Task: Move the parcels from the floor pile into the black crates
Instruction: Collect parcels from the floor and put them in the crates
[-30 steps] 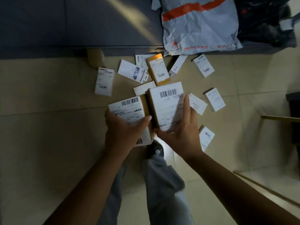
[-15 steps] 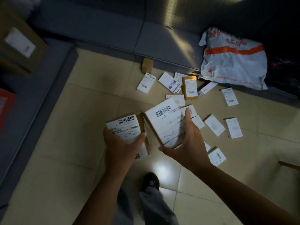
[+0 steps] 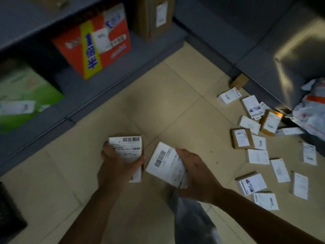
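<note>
My left hand [image 3: 117, 162] grips a small cardboard parcel [image 3: 128, 148] with a white barcode label, held above the tiled floor. Beside it, my right hand [image 3: 197, 175] grips a second labelled parcel [image 3: 166, 164], tilted to the left. The two parcels are close but apart. The floor pile [image 3: 260, 143] of several small white-labelled parcels lies spread at the right. A dark ribbed edge, possibly a black crate [image 3: 8, 215], shows at the bottom left corner.
Grey shelving runs along the left, bearing a green box [image 3: 22, 95], a red and yellow carton [image 3: 95, 41] and a brown box [image 3: 154, 16]. A grey and orange mailer bag [image 3: 313, 111] lies at the right. My trouser leg [image 3: 191, 219] is below the hands.
The view has swung left, away from the pile and toward the shelving. Both hands still carry their parcels; the right one has tilted. The pile now lies at the right.
</note>
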